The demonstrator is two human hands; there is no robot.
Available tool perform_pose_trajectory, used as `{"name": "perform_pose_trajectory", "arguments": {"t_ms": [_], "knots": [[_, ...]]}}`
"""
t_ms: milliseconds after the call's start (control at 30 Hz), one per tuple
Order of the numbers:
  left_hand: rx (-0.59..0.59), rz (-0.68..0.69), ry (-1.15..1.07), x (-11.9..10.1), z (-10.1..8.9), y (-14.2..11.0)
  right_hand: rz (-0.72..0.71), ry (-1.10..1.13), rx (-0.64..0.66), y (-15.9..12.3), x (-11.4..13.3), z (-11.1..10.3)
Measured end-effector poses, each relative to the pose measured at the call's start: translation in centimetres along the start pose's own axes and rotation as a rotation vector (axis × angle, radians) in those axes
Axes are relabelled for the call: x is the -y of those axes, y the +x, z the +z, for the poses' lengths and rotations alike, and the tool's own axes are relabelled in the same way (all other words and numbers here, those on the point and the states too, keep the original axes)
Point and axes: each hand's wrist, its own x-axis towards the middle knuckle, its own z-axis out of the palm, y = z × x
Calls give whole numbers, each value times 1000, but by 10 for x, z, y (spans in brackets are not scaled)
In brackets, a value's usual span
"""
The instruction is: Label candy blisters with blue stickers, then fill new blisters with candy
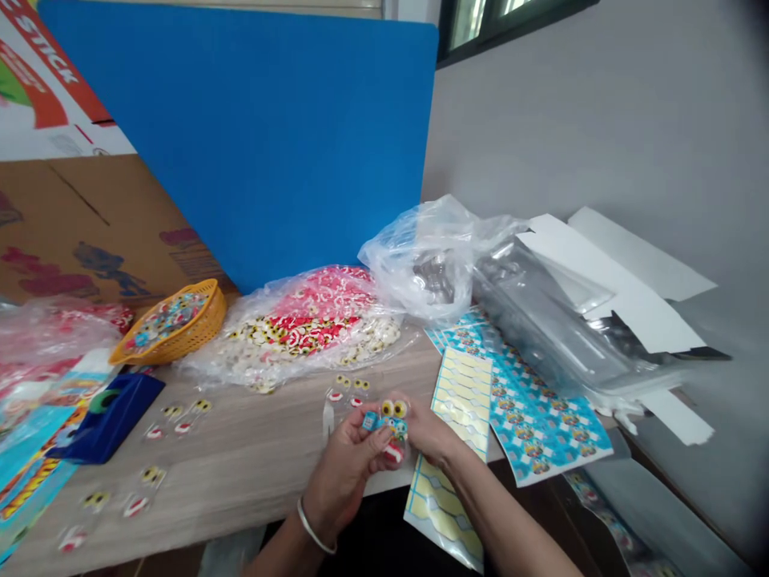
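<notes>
Just above the table's near edge, my left hand, with a white band at its wrist, pinches a small clear blister pack. Two yellow eye-shaped pieces show at the pack's top and a red-and-white mouth-shaped piece at its bottom. A blue printed sticker lies across its middle, with a blue end beside my left fingers. My right hand closes on the pack's right side, its fingertips partly hidden behind it. Under my right forearm lies a pale yellow sticker sheet. Similar filled blister packs rest beyond my hands.
More filled packs lie on the table's left. Behind stand an orange basket of small pieces and a plastic bag of red and yellow pieces. A dark blue tray is left; blue printed sheets and clear plastic trays are right.
</notes>
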Motion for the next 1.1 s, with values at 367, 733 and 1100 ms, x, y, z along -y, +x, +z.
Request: {"name": "perform_pose_trajectory", "arguments": {"t_ms": [367,733,1100], "knots": [[-248,207,179,3,5,18,-184,-2,-188,-25,-5,3],[-155,131,-1,2,-19,18,-101,150,-181,-30,-7,-2],[67,-105,-251,4,-15,14,-68,122,-179,-25,-11,15]]}}
